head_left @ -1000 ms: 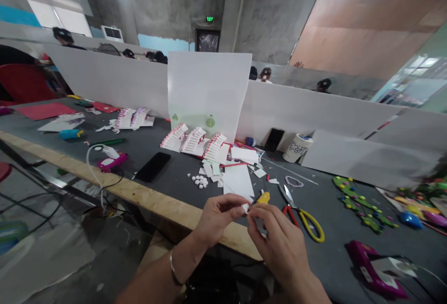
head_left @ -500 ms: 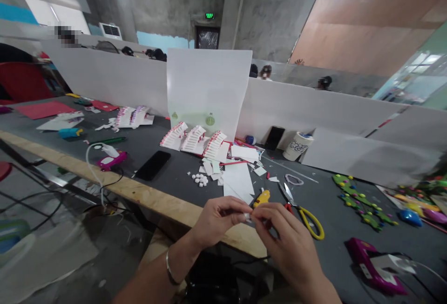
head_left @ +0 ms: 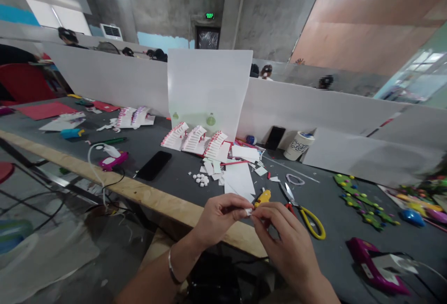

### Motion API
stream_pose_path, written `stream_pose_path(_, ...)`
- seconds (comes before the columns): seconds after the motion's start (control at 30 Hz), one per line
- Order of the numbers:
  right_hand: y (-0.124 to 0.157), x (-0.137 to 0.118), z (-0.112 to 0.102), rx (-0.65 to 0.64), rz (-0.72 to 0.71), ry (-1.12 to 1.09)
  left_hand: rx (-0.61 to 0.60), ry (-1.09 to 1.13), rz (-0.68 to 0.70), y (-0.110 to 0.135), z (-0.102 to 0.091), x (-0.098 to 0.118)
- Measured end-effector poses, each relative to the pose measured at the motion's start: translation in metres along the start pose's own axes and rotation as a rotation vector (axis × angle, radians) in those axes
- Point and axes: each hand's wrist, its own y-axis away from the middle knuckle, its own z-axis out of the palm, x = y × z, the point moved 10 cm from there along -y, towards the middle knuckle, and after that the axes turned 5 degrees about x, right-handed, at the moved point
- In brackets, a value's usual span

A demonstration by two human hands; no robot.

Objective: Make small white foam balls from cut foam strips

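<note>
In the head view, the small white piece [head_left: 248, 211] sits between the fingertips of both hands, raised just above the table [head_left: 181, 184] near its front edge. A second ago it stood out more upright and more plainly; now it lies flatter, with the right fingers shifted slightly to its right. The loose things on the table look unmoved, so the work appears to be all in the fingertips — a fine adjustment, I judge, not a fetch.

The left hand [head_left: 217, 218] comes in from the lower left, palm turned inward, thumb and forefinger pinching the piece. A bracelet [head_left: 171, 264] rings that wrist. The right hand [head_left: 285, 236] reaches in from the lower right, fingers curled and nearly closed at the piece's right end; whether it grips or only touches, I cannot tell.

Beyond the hands lie a yellow tool [head_left: 263, 197], white paper [head_left: 239, 180] and a cluster of white pellets [head_left: 201, 180]. Scissors [head_left: 296, 206] rest open just beyond the right hand.
</note>
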Motion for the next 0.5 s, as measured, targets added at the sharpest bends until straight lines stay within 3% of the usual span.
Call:
stream_pose_path(0.3,0.003,0.025,0.009,-0.086,0.259,-0.176,-0.098,-0.127,0.077,0.003,0.006,0.008)
stream_pose_path(0.5,0.014,0.052,0.027,-0.183,0.455,-0.336,-0.160,-0.176,0.022,0.004,0.005,-0.002)
